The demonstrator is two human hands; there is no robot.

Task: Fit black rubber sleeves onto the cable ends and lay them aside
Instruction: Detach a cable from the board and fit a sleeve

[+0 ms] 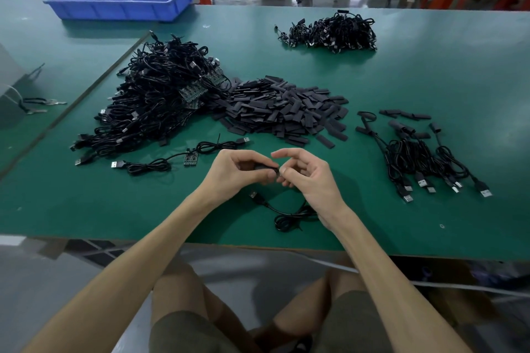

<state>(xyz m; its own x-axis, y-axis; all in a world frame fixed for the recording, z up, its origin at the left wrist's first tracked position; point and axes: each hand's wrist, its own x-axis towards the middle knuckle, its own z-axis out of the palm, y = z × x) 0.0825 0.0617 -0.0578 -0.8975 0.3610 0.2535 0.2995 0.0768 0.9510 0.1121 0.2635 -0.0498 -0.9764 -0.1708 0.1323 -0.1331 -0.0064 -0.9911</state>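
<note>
Head view: the left hand (242,170) pinches a black rubber sleeve (263,167) above the green table (430,80). The right hand (308,178) pinches at the sleeve's end, seemingly on the cable (289,216), whose coil lies on the table below the hands, near the sleeve pile (286,112).

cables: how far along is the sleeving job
Done: a small batch of sleeved cables lies at the right. In hand: left hand and right hand fit a sleeve onto one cable. Left: the big cable pile and sleeve pile, mostly undone.
</note>
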